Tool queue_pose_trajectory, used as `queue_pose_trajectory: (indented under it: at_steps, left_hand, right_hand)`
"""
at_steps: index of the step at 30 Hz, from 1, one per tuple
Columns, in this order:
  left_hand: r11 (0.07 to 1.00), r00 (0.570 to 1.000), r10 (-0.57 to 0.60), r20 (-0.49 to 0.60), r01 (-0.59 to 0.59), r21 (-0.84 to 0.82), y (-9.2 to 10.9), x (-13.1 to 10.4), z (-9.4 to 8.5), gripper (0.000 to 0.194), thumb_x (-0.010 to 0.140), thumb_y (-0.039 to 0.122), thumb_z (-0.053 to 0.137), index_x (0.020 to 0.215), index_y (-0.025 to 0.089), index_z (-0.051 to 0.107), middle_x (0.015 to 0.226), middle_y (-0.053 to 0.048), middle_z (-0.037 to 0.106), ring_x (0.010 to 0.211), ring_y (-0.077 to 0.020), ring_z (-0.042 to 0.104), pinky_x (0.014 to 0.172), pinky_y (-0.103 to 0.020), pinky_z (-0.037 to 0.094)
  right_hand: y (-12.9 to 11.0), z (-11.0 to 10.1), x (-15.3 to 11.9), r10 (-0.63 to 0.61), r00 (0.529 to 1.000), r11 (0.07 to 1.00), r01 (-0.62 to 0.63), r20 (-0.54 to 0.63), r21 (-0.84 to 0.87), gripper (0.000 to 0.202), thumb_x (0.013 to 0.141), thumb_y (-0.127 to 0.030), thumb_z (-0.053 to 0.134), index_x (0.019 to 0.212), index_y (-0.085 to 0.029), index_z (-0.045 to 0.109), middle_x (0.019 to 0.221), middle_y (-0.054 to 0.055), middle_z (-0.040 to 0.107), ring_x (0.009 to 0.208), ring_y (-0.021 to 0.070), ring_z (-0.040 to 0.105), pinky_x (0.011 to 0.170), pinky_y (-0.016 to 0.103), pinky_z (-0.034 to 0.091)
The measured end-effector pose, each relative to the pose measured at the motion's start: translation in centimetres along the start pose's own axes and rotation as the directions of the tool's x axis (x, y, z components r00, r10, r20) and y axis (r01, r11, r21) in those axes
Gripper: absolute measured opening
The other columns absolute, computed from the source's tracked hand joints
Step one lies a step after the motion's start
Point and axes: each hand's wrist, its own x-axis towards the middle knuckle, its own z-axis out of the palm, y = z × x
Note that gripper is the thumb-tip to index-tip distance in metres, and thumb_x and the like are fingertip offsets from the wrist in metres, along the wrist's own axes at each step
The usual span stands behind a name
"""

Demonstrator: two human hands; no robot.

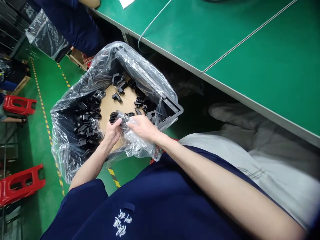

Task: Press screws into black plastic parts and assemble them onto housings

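In the head view, the left hand (113, 132) pinches a small black part (114, 116) by its fingertips. The right hand (143, 127) is closed on some crumpled clear plastic (137, 143) right next to it. Both hands are over a big black bin (180, 109) with a see-through bag (95, 76) around its sides. More black parts (86, 118) lie inside, around a brown cardboard sheet (128, 102). A green counter (262, 73) is near the bin, and a red stool (23, 172) is off to the left.
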Motion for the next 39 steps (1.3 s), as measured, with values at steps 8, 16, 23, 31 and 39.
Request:
queue_pose_trajectory:
  at_steps: [8, 16, 23, 31, 39]
  left_hand:
    - [0.864, 0.996, -0.076, -0.039, 0.085, 0.497, -1.6, 1.5, -2.5, 0.058, 0.074, 0.021, 0.07, 0.128, 0.019, 0.048, 0.084, -0.002, 0.064, 0.079, -0.0154, 0.063, 0.078, -0.029, 0.051]
    - [0.593, 0.987, -0.157, 0.017, 0.081, 0.801, -2.8, 0.3, -4.4, 0.073, 0.061, 0.011, 0.073, 0.131, 0.015, 0.054, 0.066, 0.002, 0.059, 0.075, -0.0227, 0.061, 0.083, -0.039, 0.048]
    - [0.833, 0.98, 0.01, 0.197, -0.117, 0.541, -0.1, -2.2, -0.1, 0.082, 0.081, 0.032, 0.064, 0.149, 0.017, 0.021, 0.071, 0.003, 0.058, 0.066, -0.0124, 0.056, 0.067, -0.026, 0.048]
    - [0.5, 0.996, 0.061, 0.064, -0.086, 0.862, 0.4, 1.8, -4.4, 0.07, 0.091, 0.024, 0.049, 0.152, 0.019, 0.015, 0.103, -0.008, 0.069, 0.091, -0.0176, 0.067, 0.082, -0.032, 0.055]
    - [0.017, 0.979, 0.09, -0.181, 0.18, 0.983, -1.8, 7.0, -14.6, 0.052, 0.088, 0.016, 0.057, 0.138, 0.009, 0.044, 0.137, -0.022, 0.048, 0.129, -0.0378, 0.045, 0.105, -0.062, 0.037]
  right_hand:
    - [0.1, -3.4, 1.0, 0.016, 0.978, 0.996, 0.003, -0.208, 0.092, 0.02, 0.075, -0.02, 0.052, 0.057, -0.017, 0.043, 0.06, -0.003, 0.045, 0.056, 0.0094, 0.039, 0.056, 0.025, 0.033]
    - [-1.4, -10.1, -0.6, -0.106, 0.947, 0.86, 0.24, -0.303, 0.449, 0.01, 0.061, -0.027, 0.064, 0.064, -0.022, 0.056, 0.083, 0.002, 0.066, 0.075, 0.017, 0.061, 0.07, 0.034, 0.05]
    - [-1.8, -8.2, -2.2, -0.085, 0.989, 0.996, 0.087, -0.119, 0.007, 0.039, 0.066, -0.038, 0.075, 0.099, -0.02, 0.064, 0.097, 0.006, 0.068, 0.091, 0.0241, 0.063, 0.088, 0.045, 0.049]
    - [1.6, -4.1, -1.5, -0.198, 0.964, 0.932, 0.128, -0.18, -0.34, 0.032, 0.082, -0.044, 0.061, 0.064, -0.02, 0.051, 0.07, 0.003, 0.056, 0.064, 0.0166, 0.054, 0.062, 0.031, 0.045]
    - [4.0, -3.6, -1.9, -0.53, 0.792, 0.788, 0.327, -0.304, -0.521, 0.014, 0.073, -0.013, 0.053, 0.069, -0.022, 0.043, 0.092, 0.007, 0.058, 0.079, 0.0171, 0.06, 0.068, 0.029, 0.052]
